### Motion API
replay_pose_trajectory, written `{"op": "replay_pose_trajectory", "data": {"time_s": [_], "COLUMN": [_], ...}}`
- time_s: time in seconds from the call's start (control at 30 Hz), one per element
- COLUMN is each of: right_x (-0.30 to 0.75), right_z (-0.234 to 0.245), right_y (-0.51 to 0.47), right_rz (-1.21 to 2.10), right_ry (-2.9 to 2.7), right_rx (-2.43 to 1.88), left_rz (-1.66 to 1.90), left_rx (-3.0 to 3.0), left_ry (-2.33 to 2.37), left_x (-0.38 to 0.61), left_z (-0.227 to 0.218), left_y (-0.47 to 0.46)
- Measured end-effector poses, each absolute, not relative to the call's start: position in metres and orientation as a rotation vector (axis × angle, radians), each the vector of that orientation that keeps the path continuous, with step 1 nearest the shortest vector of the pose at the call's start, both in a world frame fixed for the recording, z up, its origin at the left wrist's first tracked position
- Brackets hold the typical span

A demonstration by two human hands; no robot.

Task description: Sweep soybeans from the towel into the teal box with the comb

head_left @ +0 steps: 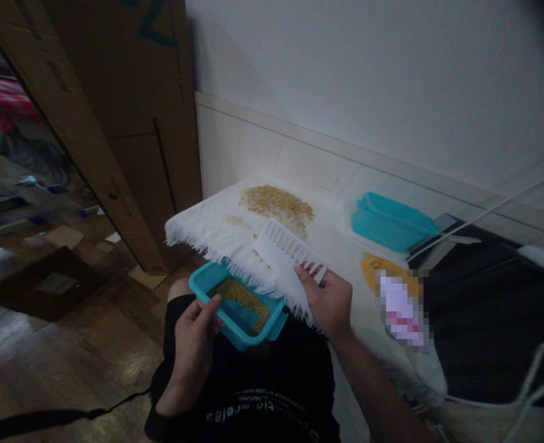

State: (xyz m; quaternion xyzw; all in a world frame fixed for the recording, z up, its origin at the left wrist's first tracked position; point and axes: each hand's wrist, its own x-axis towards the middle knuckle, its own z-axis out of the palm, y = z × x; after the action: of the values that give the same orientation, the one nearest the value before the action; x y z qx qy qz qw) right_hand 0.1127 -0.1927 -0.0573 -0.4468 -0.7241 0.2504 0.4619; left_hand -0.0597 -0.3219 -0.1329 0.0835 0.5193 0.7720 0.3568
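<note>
My left hand (192,341) grips the near left rim of a teal plastic tub (242,338), its thumb over the edge. Round yellowish beans (235,292), like soybeans, lie in the tub, which is just below the table edge, above my lap. In my right hand (331,300) is a white plastic slotted tray (279,261), held by its near right end and tilted over the fringed cloth. Beyond it, a pile of the same beans (276,203) is spread on the white tablecloth (198,221), with a few loose ones near the slotted tray.
A second teal tub (392,221) stands on the table at the right, by the wall. Nearer lie a yellow-orange item (370,271) and a blurred-out packet (401,311), beside a black surface (479,320). A tall cardboard box (133,123) stands at the left; flat cardboard (41,283) lies on the floor.
</note>
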Motion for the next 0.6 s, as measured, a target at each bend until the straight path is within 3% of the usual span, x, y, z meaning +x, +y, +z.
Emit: {"op": "replay_pose_trajectory", "data": {"time_s": [0.6], "right_x": [0.099], "right_z": [-0.056], "right_y": [-0.187], "right_rz": [0.627], "right_ry": [-1.835], "right_rx": [-1.049], "left_rz": [1.989], "left_rx": [0.265], "left_ry": [1.377], "left_x": [-0.066], "left_z": [-0.134], "left_y": [-0.322]}}
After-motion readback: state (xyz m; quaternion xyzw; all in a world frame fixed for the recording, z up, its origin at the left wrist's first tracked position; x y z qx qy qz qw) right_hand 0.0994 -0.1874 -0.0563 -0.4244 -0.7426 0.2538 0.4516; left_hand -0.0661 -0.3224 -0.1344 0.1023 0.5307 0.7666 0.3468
